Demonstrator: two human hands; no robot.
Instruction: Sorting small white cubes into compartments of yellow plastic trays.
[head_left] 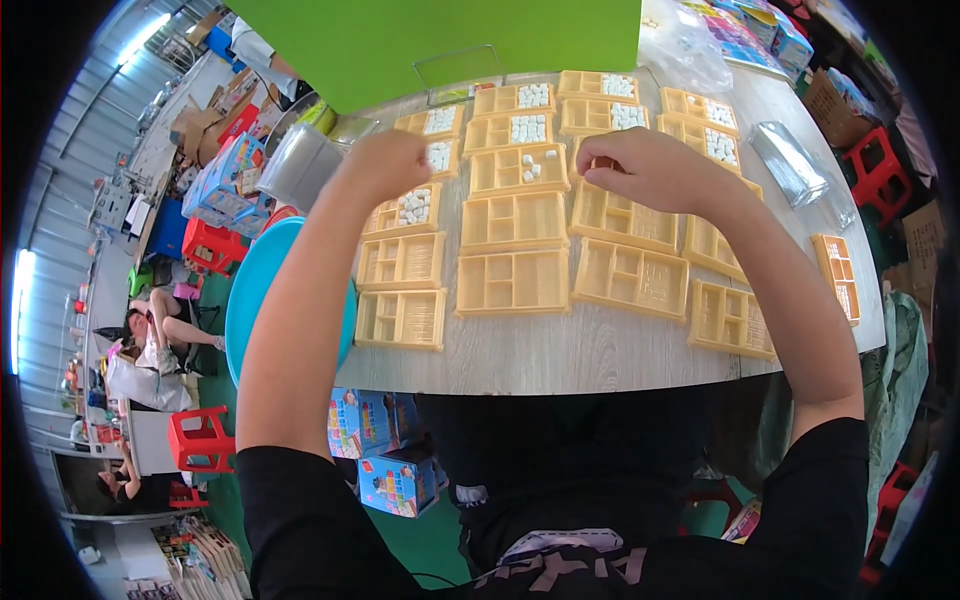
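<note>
Several yellow compartment trays (pixel 513 282) lie in rows on a grey wooden table (pixel 560 355). The far trays hold small white pieces (pixel 527 128); the near ones have bare compartments. My left hand (pixel 388 160) is curled into a fist above a tray with white pieces (pixel 413 207) at the left. My right hand (pixel 640 165) hovers over a tray in the third row, fingers pinched together; whatever it pinches is too small to make out.
A green panel (pixel 440 45) stands at the table's far edge. A clear plastic bag (pixel 790 162) lies at the right, a teal tub (pixel 250 290) at the left edge. Colourful boxes (pixel 385 455) sit under the table. Red stools (pixel 200 440) and seated people are at the left.
</note>
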